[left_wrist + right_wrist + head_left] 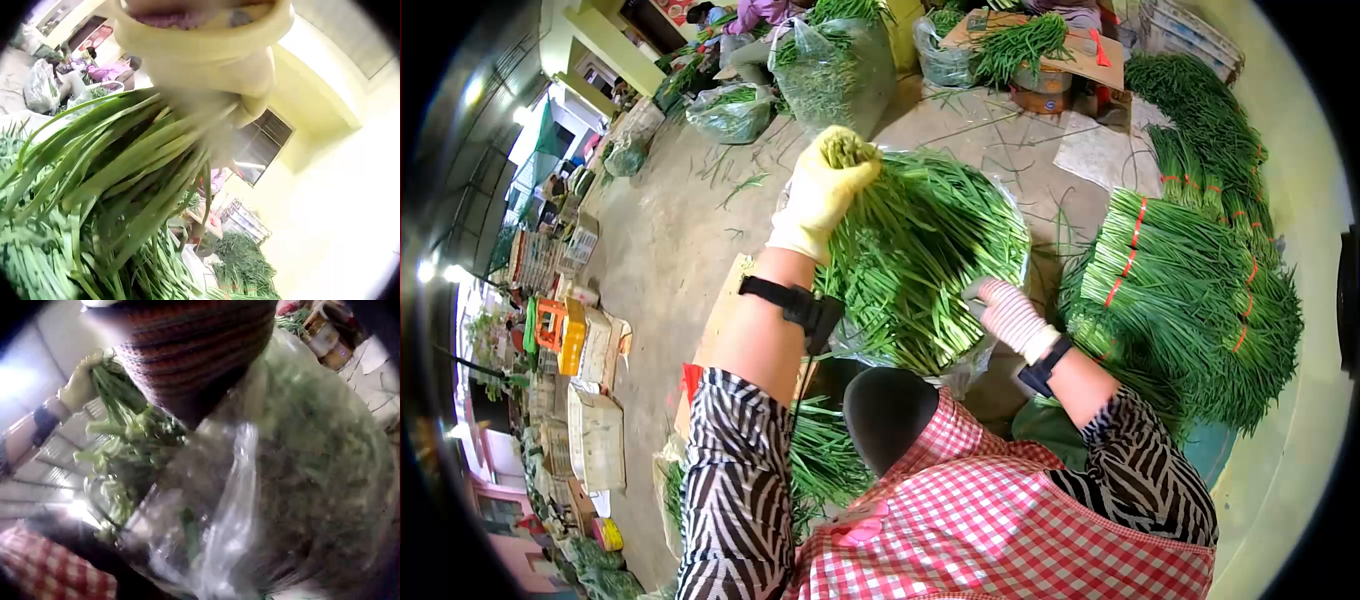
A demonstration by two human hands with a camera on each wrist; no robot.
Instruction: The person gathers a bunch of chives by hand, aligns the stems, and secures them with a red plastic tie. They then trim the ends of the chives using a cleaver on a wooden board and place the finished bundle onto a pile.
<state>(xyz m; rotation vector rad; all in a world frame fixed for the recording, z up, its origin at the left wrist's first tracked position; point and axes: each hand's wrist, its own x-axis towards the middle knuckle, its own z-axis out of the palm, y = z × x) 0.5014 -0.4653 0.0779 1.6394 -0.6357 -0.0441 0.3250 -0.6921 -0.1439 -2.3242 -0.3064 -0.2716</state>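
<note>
My left hand (pixel 820 195), in a pale yellow glove, is raised and grips a bunch of garlic chives (pixel 125 169). The pale ends of the bunch show at the top of the fist, and its long green leaves hang below. Beneath it a big clear plastic bag (pixel 228 531) stands open, filled with loose chives (pixel 940 230). My right hand (pixel 1012 315), in a striped glove with grey fingertips, is at the near right side of the bag, its relaxed fingers over the cut ends. In the right wrist view, the striped glove (pixel 194 350) hides those fingers.
Bundles of chives tied with red bands (pixel 1160 250) are stacked at the right by the wall. More loose chives (pixel 825 450) lie near my lap. Farther off are filled plastic bags (pixel 835 75) and a board (pixel 1090 60) with chives. Crates (pixel 595 430) line the left side.
</note>
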